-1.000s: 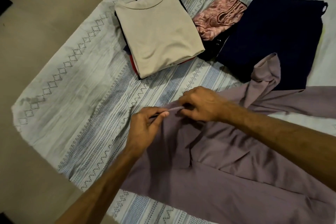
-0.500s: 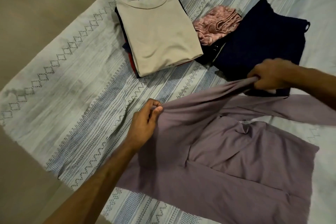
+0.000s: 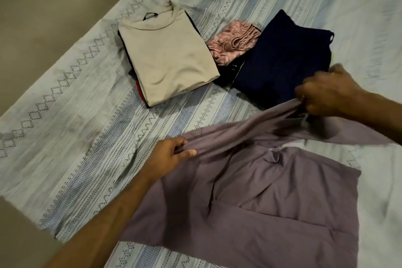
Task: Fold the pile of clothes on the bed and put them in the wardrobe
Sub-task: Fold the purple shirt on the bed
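Your left hand [image 3: 174, 154] pinches one end of the mauve garment [image 3: 272, 198], thumb lying over the cloth and fingers curled beneath it, at the middle of the view. Your right hand [image 3: 326, 91] grips the other end of the same edge, far and to the right, fingers closed tight round a bunch of fabric. Between your two hands that edge runs as a taut, gathered band, rising from near left to far right. The rest of the garment lies spread on the bed sheet [image 3: 76, 137], creased, filling the near right of the view, with one part trailing off to the right under your right forearm. A small patch of white sheet shows through a gap just below the band. Beyond your hands, on the far side, sits a beige shirt [image 3: 167, 59], folded, collar pointing away, on top of a stack whose dark and red edges show along its left and near sides. Just right of it lies a crumpled pink cloth [image 3: 235, 43], and right of that a navy garment [image 3: 282, 56], folded flat, its near corner touching or passing under the mauve band by your right hand. The sheet is pale with blue stripes and a line of diamond shapes along its left border, and beyond that border a plain tan surface [image 3: 43, 17] shows
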### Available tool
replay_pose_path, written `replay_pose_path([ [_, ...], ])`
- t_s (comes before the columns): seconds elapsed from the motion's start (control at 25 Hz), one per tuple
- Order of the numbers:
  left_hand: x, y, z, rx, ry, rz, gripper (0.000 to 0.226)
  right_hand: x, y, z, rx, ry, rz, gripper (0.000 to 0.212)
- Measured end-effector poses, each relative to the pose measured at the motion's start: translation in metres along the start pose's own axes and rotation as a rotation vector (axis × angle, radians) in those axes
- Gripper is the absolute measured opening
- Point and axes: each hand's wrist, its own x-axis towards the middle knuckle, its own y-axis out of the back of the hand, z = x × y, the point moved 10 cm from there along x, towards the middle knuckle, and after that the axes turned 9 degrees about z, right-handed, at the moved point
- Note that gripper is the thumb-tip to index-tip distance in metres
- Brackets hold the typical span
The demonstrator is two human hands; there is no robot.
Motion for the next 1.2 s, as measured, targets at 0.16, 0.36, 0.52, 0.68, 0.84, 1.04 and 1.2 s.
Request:
replay_pose_path([
  [0.16,0.001,-0.002,0.022,-0.383,0.091,0.012,0.011,-0.003,-0.009,-0.069,0.209,0.087,-0.003,0.068],
  [0.36,-0.017,0.009,0.040,-0.384,-0.013,0.003,0.008,-0.005,0.030,-0.225,0.823,0.482,0.094,0.063],
  [0.52,-0.025,0.013,0.026,-0.397,0.052,0.038,0.004,0.016,0.020,-0.273,0.484,0.584,0.136,0.031],
  [0.68,-0.021,0.008,0.004,0.160,0.009,0.028,0.049,0.031,0.009,-0.258,0.448,0.499,0.188,0.017],
  [0.84,-0.016,-0.008,0.002,0.315,-0.016,-0.021,0.011,0.023,-0.006,-0.257,0.533,0.528,0.077,0.049],
  [1.04,-0.026,0.017,0.011,0.037,-0.066,0.193,0.008,0.021,-0.014,-0.272,0.614,0.471,0.130,0.037],
  [1.2,-0.033,0.026,0.018,-0.035,-0.146,0.208,0.005,0.024,-0.008,-0.267,0.713,0.421,-0.043,0.033],
])
